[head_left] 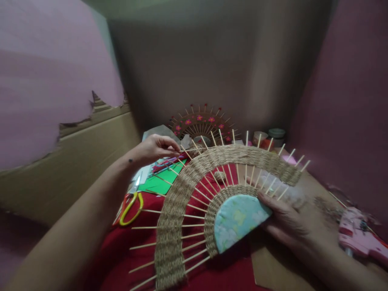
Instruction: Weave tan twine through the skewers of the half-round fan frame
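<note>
A half-round woven piece (182, 202) with wooden sticks fanning out and a pale blue-green fabric centre (238, 220) is held up over a red cloth (127, 250). My right hand (283, 220) grips the fabric centre at its right edge, thumb on top. My left hand (156, 147) is closed in a pinch at the top left, fingertips on a thin strand or stick end at the weave's outer rim. I cannot make out which it is.
Yellow and orange scissors (130, 206) and green paper (160, 184) lie at the left. A finished fan with pink flowers (201, 123) stands at the back beside small jars (268, 137). A pink glue gun (360, 236) lies at the right. Cardboard walls (75, 161) enclose the space.
</note>
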`<state>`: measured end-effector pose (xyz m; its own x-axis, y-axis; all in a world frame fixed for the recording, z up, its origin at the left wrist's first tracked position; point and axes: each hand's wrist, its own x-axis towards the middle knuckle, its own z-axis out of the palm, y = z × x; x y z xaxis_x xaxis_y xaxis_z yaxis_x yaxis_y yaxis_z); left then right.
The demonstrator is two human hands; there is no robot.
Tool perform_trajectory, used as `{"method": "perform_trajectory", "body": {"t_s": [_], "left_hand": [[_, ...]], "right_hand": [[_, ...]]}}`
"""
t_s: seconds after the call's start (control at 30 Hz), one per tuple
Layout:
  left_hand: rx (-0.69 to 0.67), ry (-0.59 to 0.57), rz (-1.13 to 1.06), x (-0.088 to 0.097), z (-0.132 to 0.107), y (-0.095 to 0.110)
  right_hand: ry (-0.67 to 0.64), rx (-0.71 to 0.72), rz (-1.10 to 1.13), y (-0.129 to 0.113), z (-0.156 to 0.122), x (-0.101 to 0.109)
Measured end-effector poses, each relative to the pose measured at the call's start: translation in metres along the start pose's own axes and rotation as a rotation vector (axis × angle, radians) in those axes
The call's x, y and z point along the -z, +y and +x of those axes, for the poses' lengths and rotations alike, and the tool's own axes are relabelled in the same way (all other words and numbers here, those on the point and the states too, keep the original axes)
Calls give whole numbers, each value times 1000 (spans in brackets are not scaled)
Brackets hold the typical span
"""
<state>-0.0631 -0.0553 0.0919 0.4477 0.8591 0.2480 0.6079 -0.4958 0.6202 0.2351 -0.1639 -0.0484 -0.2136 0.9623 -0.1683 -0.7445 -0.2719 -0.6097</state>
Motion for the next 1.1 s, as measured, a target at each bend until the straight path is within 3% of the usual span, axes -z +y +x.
{"method": "perform_trajectory", "body": {"t_s": [0.1, 0.23, 0.43, 0.57, 0.7, 0.87, 1.03, 1.1], "left_hand": [[-104, 22, 78, -1, -4, 1], [-82, -120, 66, 7, -8, -3], [38, -120, -288, 6, -1, -25], [165, -231, -696, -6, 0, -36], [212, -146, -961, -23, -3, -43], [224, -185, -993, -51, -3, -40], [195, -13, -886, -76, 3, -33], [191, -1, -841, -82, 5, -35]], "right_hand": [[13, -19, 31, -1, 0, -1], [-3, 4, 22, -1, 0, -2], [17, -4, -9, -2, -1, -1], [10, -3, -33, -4, 1, 1], [35, -9, -15, -5, 2, 4], [37, 12, -5, -5, 5, 8], [29, 4, -55, -6, 8, 9], [31, 8, -89, -5, 8, 8]]}}
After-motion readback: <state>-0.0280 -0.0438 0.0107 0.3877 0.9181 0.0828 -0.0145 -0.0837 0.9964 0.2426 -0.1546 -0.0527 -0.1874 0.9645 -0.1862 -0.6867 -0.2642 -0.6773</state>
